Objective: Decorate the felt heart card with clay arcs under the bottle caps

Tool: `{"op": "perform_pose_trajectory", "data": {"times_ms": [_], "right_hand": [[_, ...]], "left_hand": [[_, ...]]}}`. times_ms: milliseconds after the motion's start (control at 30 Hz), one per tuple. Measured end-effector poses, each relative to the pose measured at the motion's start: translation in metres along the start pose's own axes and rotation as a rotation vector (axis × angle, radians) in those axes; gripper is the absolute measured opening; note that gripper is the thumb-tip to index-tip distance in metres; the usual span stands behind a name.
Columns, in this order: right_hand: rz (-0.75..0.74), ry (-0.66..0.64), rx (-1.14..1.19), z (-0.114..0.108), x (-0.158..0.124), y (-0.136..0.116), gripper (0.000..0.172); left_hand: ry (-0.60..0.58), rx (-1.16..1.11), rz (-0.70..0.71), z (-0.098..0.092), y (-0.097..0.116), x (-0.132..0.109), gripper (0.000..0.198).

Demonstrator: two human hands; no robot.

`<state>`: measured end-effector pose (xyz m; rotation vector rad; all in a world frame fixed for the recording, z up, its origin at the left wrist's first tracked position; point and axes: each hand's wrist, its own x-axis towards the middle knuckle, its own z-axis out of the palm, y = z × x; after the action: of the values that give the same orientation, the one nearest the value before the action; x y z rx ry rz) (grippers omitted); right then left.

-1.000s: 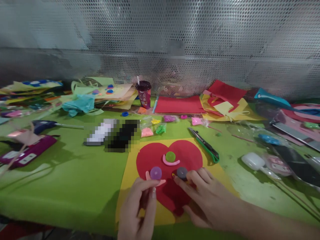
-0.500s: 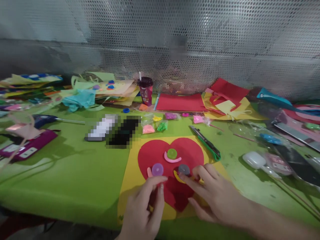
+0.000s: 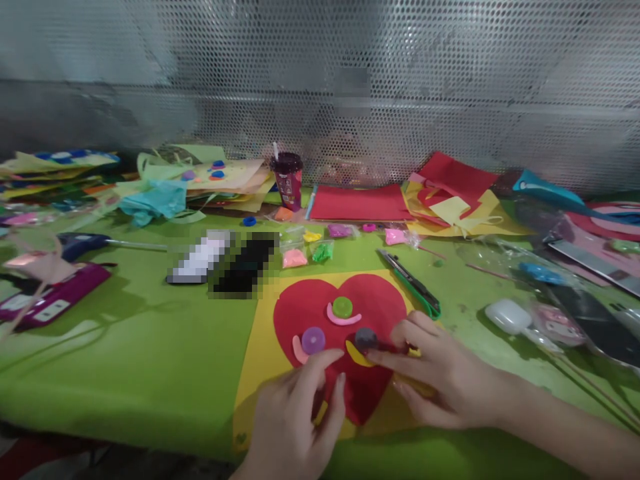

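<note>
A red paper heart (image 3: 370, 293) lies on a yellow sheet (image 3: 250, 373). On the heart sit a green disc (image 3: 343, 307) above a pink curved strip (image 3: 343, 321), a purple disc (image 3: 313, 340) beside a light pink strip (image 3: 298, 351), and a dark grey disc (image 3: 366, 339) with a yellow curved strip (image 3: 357, 353). My right hand (image 3: 437, 377) touches the yellow strip with its index fingertip, thumb apart, gripping nothing. Below the purple disc, my left hand (image 3: 300, 413) hovers over the heart's lower left, its index finger and thumb apart around nothing visible.
A green-handled utility knife (image 3: 410, 283) lies right of the heart. Small clay packets (image 3: 323, 252) are behind it, with two blurred phone-like objects to the left. A lidded cup (image 3: 289, 181) and red sheets (image 3: 357, 203) line the back. A purple power strip (image 3: 55, 293) is far left.
My left hand has shifted slightly right and its fingertips have spread, uncovering more of the light pink strip. My right index finger has slid a little along the yellow strip, away from the grey disc.
</note>
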<state>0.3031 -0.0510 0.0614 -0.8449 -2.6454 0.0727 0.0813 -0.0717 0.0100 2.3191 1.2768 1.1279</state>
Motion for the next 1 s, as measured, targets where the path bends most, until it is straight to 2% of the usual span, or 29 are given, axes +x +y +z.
{"op": "perform_pose_trajectory", "data": {"times_ms": [200,400,667,867,1000], "right_hand": [[0.008,-0.122,-0.043,0.003,-0.005,0.004,0.036],[-0.010,-0.057,0.010,0.002,-0.013,0.013,0.040],[-0.009,-0.134,0.002,0.000,-0.014,0.014,0.038],[0.039,0.038,0.113,-0.003,-0.021,0.021,0.044],[0.055,-0.062,0.086,-0.002,-0.024,0.021,0.041]], "left_hand": [[0.002,0.053,0.040,0.004,-0.003,-0.003,0.022],[-0.057,0.136,0.083,0.005,-0.004,-0.002,0.031],[-0.129,0.273,0.104,0.009,-0.002,0.001,0.036],[-0.080,0.264,0.108,0.011,-0.004,-0.002,0.034],[-0.062,0.258,0.100,0.011,-0.003,-0.002,0.032]]}}
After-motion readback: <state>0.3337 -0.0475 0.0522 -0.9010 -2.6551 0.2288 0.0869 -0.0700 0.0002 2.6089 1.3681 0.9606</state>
